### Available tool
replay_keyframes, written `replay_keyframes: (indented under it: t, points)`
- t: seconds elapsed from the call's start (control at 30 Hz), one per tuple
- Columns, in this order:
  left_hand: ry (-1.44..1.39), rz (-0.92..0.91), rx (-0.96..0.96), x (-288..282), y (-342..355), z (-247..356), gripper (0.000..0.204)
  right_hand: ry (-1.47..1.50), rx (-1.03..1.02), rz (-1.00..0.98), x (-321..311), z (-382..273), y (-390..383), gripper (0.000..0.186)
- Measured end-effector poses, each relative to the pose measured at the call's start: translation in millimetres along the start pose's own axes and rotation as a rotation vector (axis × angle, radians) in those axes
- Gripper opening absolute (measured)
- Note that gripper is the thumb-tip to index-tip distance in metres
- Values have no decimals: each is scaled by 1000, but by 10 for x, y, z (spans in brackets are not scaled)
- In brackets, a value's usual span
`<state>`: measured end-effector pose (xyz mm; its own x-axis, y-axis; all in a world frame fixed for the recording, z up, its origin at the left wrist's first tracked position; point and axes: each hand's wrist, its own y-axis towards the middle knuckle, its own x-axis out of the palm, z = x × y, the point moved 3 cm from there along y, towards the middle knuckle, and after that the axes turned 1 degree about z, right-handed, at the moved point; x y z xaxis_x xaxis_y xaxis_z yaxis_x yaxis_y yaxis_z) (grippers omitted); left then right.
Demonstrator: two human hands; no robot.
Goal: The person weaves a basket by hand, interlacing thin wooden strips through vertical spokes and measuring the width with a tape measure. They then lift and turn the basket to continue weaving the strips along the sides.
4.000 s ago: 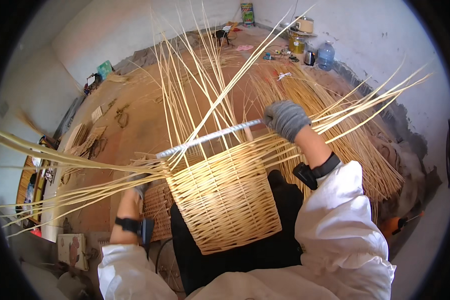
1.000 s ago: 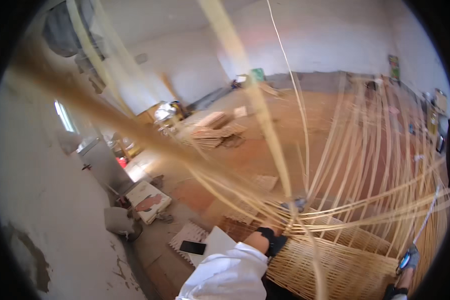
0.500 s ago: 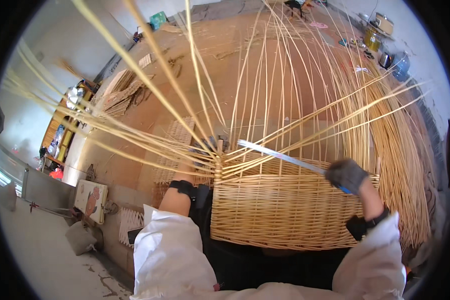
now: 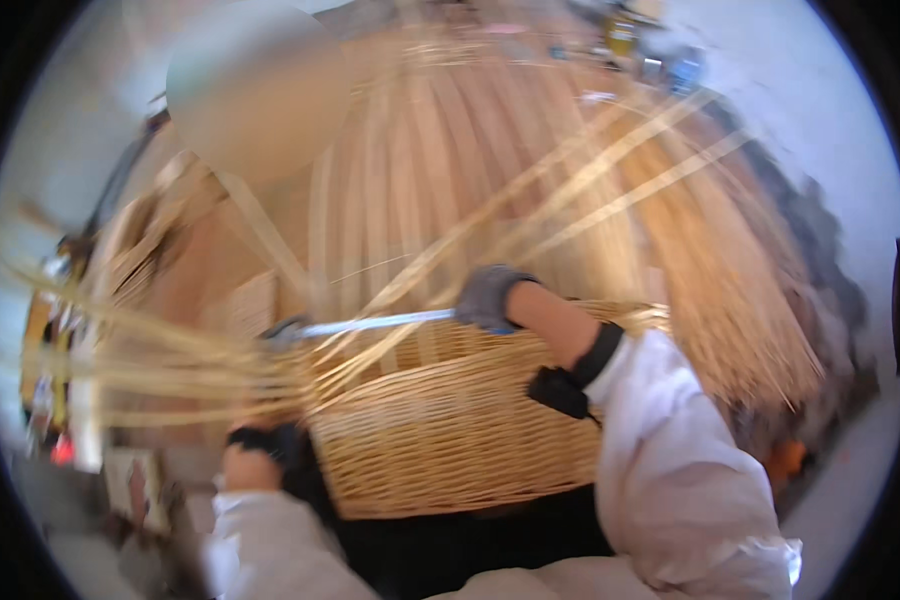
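A rectangular wicker basket (image 4: 460, 430) rests before me, its long stakes fanning upward and outward. In my gloved right hand (image 4: 490, 298) is a long flat metal bar (image 4: 380, 322), held above the basket's far rim; a bit of blue shows under the fist. The bar points left, its far end close to the basket's left corner. My left hand (image 4: 288, 330), in a grey glove, is at that corner behind the bundled willow rods (image 4: 200, 350). Motion smears it and the rods partly hide it, so its fingers cannot be made out.
A thick bundle of loose willow rods (image 4: 710, 260) lies on the floor to the right. Blurred shelving (image 4: 45, 350) stands at far left, with a white box-like thing (image 4: 135, 490) nearer me. Containers (image 4: 620, 35) sit by the far right wall.
My right hand has swung left with the metal bar, from the basket's right end to above its middle. The bar's tip is now by the left corner. The whole view has shifted and blurred.
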<state>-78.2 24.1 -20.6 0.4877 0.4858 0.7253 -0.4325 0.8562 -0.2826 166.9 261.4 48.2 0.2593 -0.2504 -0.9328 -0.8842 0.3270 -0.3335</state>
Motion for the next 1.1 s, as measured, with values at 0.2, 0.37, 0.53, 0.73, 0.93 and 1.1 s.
replay_keyframes:
  t: [0.2,0.37,0.53,0.73,0.93,1.1]
  points:
    - [203,19,125,157,35,8,39,429,346,115,174,2365,-1629,21]
    - [254,28,135,225,25,-41,37,389,474,322,501,2844,-1986,25]
    - [298,58,137,274,-7,-76,36,451,505,236,572,2824,-1868,29]
    - [324,42,138,374,2,-112,34,423,490,331,661,2943,-1932,29]
    - [316,28,144,363,-63,-123,33,405,253,414,737,2653,-1989,33]
    - [298,7,146,365,-121,-164,32,438,555,242,1420,2713,-2924,36]
